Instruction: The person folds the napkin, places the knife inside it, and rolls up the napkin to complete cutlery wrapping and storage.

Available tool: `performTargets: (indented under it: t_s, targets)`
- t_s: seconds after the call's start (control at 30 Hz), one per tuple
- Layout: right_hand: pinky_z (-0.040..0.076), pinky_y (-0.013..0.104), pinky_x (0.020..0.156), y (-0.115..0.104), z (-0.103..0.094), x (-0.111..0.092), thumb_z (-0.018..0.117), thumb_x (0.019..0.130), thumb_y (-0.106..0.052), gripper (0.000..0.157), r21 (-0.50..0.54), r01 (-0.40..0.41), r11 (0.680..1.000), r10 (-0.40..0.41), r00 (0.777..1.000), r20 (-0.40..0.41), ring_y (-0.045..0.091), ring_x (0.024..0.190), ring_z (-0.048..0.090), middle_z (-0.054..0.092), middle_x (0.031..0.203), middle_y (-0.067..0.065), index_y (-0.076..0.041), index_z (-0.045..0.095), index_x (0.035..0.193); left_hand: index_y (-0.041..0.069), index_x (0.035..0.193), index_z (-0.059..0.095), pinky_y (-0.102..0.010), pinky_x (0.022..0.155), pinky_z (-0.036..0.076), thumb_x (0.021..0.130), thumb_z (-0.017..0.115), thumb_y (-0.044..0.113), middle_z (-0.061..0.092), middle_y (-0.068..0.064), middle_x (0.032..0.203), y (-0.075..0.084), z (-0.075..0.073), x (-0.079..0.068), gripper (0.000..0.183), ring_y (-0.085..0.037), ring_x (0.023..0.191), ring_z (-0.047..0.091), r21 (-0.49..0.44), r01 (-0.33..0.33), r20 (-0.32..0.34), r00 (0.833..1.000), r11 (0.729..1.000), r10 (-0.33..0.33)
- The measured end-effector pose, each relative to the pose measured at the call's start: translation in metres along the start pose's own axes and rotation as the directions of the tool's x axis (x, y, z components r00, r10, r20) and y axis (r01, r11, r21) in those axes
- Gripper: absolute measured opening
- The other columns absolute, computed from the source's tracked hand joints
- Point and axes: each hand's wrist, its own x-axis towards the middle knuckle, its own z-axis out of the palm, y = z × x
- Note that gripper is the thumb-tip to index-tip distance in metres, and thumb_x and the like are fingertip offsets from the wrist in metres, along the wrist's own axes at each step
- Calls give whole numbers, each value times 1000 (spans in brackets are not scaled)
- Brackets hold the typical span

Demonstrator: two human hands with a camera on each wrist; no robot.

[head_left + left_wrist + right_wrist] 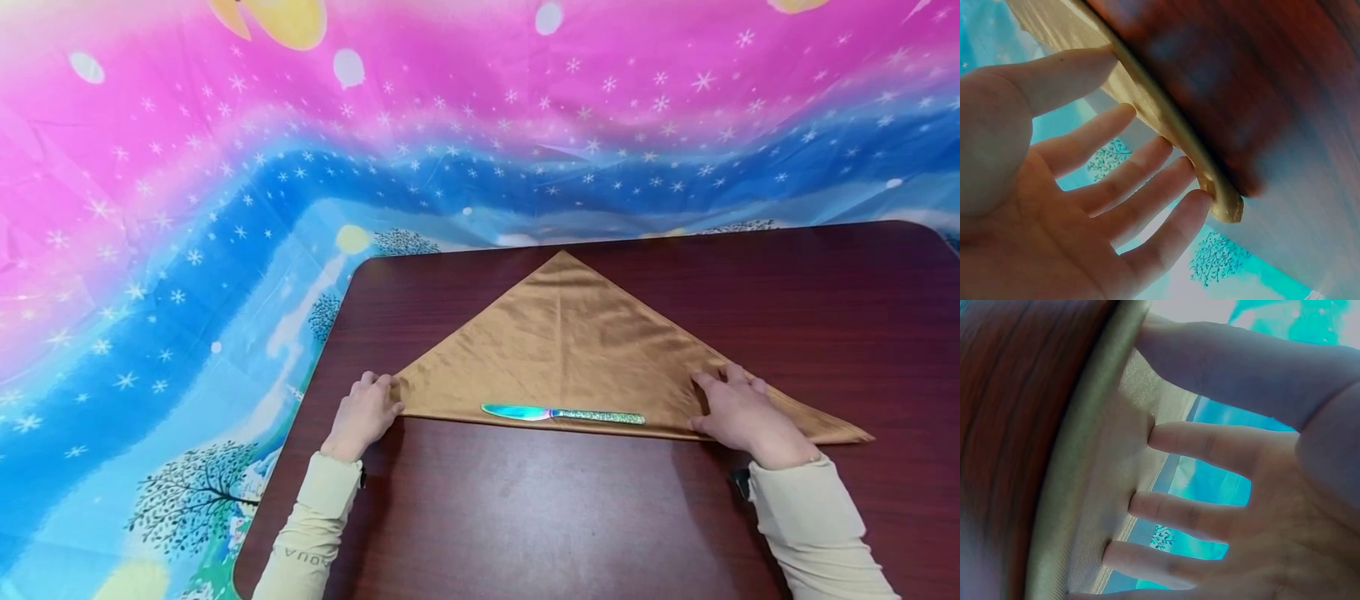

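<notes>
A gold-brown satin napkin (525, 342), folded into a triangle, lies on the dark red-brown table with its peak pointing to the far edge. Along its near folded edge rests a shiny rainbow-coloured table knife (562, 413), blade to the left, patterned handle to the right. My left hand (365, 417) touches the napkin's left corner, thumb and fingertips on the cloth (1160, 112). Toward the right end, my right hand (738, 408) rests spread fingertips on the napkin. Its fingers (1204, 444) stand apart in the right wrist view, and the right corner extends past that hand.
The wooden table (540, 508) has rounded corners and reaches farther right. Behind and to the left hangs a pink and blue backdrop cloth (480, 100) printed with snowflakes and trees.
</notes>
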Motion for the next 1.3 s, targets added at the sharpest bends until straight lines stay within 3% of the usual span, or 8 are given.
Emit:
performTargets:
  t_s: [0.4,0.67,0.87,1.3]
  targets:
    - [35,71,86,-1,-1,0,74,79,-19,72,-3,3,1000,-3,1000,-9,68,109,27,24,134,46,13,41,135,3,120,59,-61,76,43,88,63,17,58,-23,110,-8,-5,-4,35,-44,97,56,63,68,-6,998,996,-68]
    - [35,70,86,1,-1,-1,74,79,-20,73,-3,7,1000,-7,1000,-4,68,108,28,24,132,48,14,41,135,-1,107,62,-61,73,46,89,60,12,62,-25,99,-16,-5,-8,23,-44,88,58,166,110,-77,992,980,-98]
    - [35,70,86,0,-1,-1,73,79,-18,71,-5,13,1000,-13,1000,-19,69,107,29,26,132,48,14,42,134,-3,92,64,-62,72,46,91,53,10,63,-24,90,-18,-5,-9,17,-45,83,59,172,124,-123,987,977,-104]
    - [37,69,83,0,1,-2,73,80,-18,72,11,0,1000,0,1000,1,67,106,28,24,133,47,13,40,136,-6,88,64,-61,66,50,86,65,13,59,-27,90,-24,-9,-10,19,-46,79,60,158,113,-93,991,981,-99]
